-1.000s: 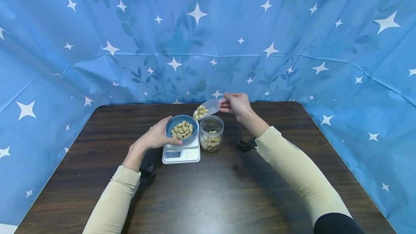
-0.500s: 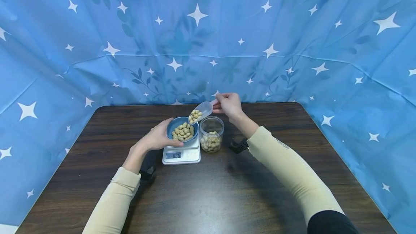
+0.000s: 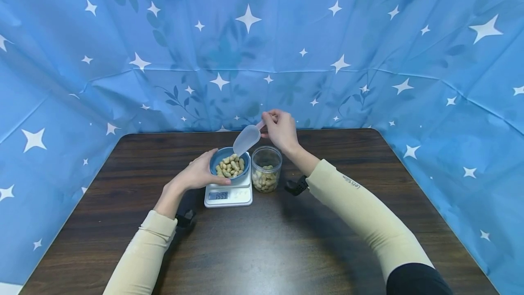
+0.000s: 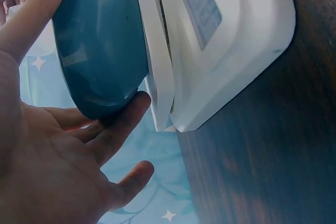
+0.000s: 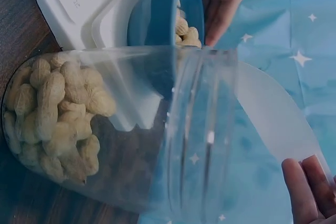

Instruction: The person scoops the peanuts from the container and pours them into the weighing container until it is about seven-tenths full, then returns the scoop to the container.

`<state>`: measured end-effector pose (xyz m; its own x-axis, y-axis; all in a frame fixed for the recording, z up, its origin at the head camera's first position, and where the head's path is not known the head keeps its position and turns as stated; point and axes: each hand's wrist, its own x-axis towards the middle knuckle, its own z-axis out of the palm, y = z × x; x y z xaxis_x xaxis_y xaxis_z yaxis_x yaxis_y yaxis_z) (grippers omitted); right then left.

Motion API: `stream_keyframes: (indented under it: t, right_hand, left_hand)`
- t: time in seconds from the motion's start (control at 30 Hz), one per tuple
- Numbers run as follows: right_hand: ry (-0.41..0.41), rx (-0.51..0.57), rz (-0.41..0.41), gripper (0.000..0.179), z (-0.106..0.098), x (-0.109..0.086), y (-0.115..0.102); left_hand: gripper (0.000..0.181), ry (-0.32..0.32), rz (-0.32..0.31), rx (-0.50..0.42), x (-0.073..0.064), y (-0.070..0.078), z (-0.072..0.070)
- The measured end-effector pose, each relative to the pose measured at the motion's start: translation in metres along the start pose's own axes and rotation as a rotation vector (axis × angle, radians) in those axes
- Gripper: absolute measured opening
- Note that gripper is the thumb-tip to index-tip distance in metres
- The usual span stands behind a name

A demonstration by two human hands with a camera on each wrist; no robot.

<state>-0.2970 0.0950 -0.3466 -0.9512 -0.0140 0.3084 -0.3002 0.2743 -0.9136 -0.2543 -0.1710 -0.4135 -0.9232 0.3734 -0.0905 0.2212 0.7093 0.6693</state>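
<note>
A blue bowl (image 3: 215, 162) of unshelled peanuts (image 3: 230, 166) sits on a white kitchen scale (image 3: 235, 197) with a lit display. My left hand (image 3: 200, 170) holds the bowl from the left, thumb on the near side and fingers about the far side. In the left wrist view, fingertips (image 4: 139, 100) touch the bowl's lower wall (image 4: 100, 51). My right hand (image 3: 282, 129) grips the handle of a translucent scoop (image 3: 247, 139), steeply tilted with its lip over the bowl. No peanuts show in the scoop. Right of the scale stands a clear jar (image 3: 266, 158), partly filled with peanuts (image 5: 58, 114).
All this stands on a dark wooden table (image 3: 262, 249), near its far edge. Behind it hangs a blue cloth (image 3: 262, 44) with white stars. The open jar stands close against the scale's right side, below my right hand.
My right hand has moved left and tipped the scoop over the bowl. The peanuts in the scoop have fallen into the bowl, and the scale's digits have changed. My left hand stays put.
</note>
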Motion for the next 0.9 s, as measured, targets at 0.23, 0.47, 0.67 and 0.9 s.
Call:
stream_keyframes:
  t: [0.23,0.47,0.67,0.9]
  right_hand:
    - [-0.004,0.056,-0.031,0.028,-0.012,-0.004,-0.009]
    - [-0.004,0.072,-0.095,0.028,-0.033,-0.016,-0.017]
    - [0.042,0.072,-0.122,0.028,-0.055,-0.024,-0.014]
    - [0.055,-0.007,-0.095,0.027,-0.066,-0.029,0.001]
  left_hand:
    - [0.12,-0.002,-0.005,0.009,0.0,-0.002,-0.001]
    - [0.119,-0.002,-0.005,-0.002,0.0,-0.001,0.0]
    - [0.118,0.001,-0.003,-0.002,0.0,0.0,0.001]
    - [0.119,-0.002,-0.007,-0.002,0.0,0.0,0.001]
